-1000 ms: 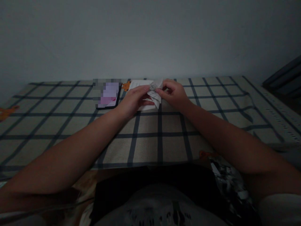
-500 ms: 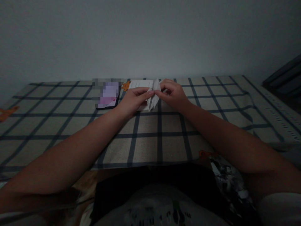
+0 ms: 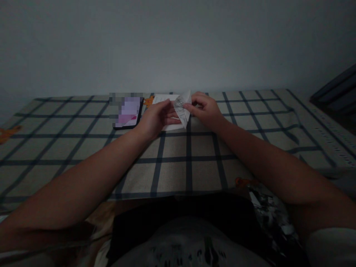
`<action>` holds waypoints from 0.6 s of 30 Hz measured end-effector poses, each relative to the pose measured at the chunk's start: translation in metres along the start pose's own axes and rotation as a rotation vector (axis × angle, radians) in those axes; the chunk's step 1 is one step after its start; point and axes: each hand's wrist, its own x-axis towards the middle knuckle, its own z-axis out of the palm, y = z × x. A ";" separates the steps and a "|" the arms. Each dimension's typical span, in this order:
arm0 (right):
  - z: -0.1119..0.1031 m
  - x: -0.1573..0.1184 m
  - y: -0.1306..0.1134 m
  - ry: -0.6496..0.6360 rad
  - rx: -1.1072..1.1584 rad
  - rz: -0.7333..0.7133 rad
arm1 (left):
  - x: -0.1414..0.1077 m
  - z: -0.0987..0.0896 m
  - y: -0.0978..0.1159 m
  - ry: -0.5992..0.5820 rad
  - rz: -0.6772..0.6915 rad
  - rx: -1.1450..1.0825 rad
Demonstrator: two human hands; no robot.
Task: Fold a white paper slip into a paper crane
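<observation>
Creased paper (image 3: 182,110) above table (image 3: 174,174), near far edge, mid-length. Right hand (image 3: 208,112) pinches it, thumb on near face; left hand (image 3: 154,118) spread, contact unclear. Likely mid-fold; new crease would need both thumbs pressing.

The bare right hand (image 3: 205,108) pinches 1 crumpled white paper piece (image 3: 183,108) above the blue-checked, cloth-covered bench (image 3: 175,174).
</observation>
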 end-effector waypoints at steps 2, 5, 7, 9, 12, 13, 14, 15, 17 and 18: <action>0.000 0.000 0.000 0.006 0.008 0.009 | -0.001 0.000 0.000 -0.005 0.025 0.000; -0.001 0.000 -0.002 0.009 0.016 0.027 | -0.003 -0.001 -0.001 -0.012 0.056 0.025; 0.000 0.000 -0.004 0.011 0.019 0.040 | -0.005 0.000 0.000 -0.003 0.050 0.063; 0.000 0.000 -0.004 0.012 0.017 0.046 | -0.007 0.002 0.000 0.011 0.051 0.102; 0.000 0.001 -0.004 0.008 0.011 0.036 | -0.008 0.004 0.001 0.030 0.059 0.147; 0.000 0.001 -0.003 0.007 0.008 0.031 | -0.009 0.004 0.002 0.038 0.062 0.162; -0.001 0.001 -0.003 0.007 0.004 0.026 | -0.009 0.005 0.002 0.046 0.066 0.177; -0.001 0.001 -0.003 0.006 0.001 0.024 | -0.009 0.005 0.002 0.055 0.073 0.191; -0.001 0.001 -0.002 0.006 0.003 0.023 | -0.009 0.005 0.001 0.065 0.085 0.215; -0.001 0.001 -0.002 0.006 0.011 0.021 | -0.008 0.005 0.001 0.065 0.088 0.224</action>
